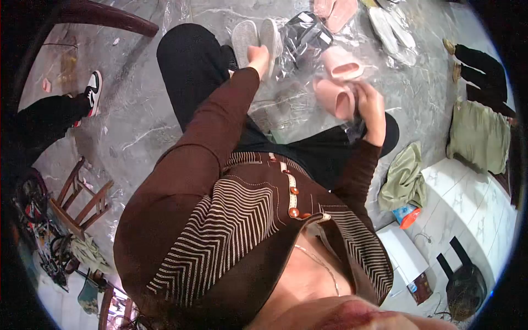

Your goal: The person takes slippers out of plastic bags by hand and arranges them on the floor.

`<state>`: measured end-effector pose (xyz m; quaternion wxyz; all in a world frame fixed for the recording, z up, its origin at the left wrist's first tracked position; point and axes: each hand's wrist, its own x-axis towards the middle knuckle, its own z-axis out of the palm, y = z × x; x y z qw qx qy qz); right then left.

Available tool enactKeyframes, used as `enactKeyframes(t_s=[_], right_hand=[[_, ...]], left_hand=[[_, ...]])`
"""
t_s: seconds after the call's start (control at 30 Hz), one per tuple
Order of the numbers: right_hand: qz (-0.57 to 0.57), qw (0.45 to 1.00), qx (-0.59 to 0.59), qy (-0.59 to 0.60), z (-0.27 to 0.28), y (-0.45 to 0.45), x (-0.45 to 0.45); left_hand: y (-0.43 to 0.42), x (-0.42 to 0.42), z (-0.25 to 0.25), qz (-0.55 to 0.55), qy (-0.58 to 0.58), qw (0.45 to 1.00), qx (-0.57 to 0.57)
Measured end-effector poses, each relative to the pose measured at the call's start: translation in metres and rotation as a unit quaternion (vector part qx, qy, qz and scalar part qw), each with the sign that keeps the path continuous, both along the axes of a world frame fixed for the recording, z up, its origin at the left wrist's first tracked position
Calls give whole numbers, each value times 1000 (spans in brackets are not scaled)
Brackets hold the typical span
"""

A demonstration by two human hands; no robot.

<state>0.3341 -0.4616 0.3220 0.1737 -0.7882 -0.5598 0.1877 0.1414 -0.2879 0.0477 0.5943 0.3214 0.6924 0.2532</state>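
My left hand [258,58] is closed round the near end of a pair of light grey slippers [245,41], whose ribbed faces show. To the right, my right hand [371,107] grips the edge of a pink slide sandal [334,99], slightly blurred. Its mate, another pink slide [342,63], lies just beyond, touching or nearly touching it. Black sandals [311,33] in clear plastic rest between and beyond the two hands. The fingertips of my right hand are partly hidden.
White slippers [391,30] and flat pink footwear [336,12] lie farther out in clear wrapping. A wooden frame [80,201] stands at left near a person's shoe [94,91]. Green cloth [404,179] lies at right, beside a white step [467,192].
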Motion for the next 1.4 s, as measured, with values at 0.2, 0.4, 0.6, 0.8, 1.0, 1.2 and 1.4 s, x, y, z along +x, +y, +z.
enactKeyframes(t_s=[0.2,0.4,0.6,0.8,1.0,1.2,1.4], right_hand=[[13,992,-60,115,-7,-4,-3],[191,952,-174,163,-4,7,-17],[285,940,-126,138,18,26,-40],[367,905,-165,136,31,42,-41],[463,852,-220,105,37,37,-66],[535,835,-124,35,49,24,-88],[568,794,-191,-101,63,20,-122]], left_hand=[[96,-17,22,-212,233,936,154],[144,-9,-2,-459,352,768,275],[154,6,-31,-583,342,718,168],[142,8,-19,-681,355,617,172],[139,20,40,-702,308,602,224],[138,23,139,-686,260,567,374],[99,20,224,-576,217,590,522]])
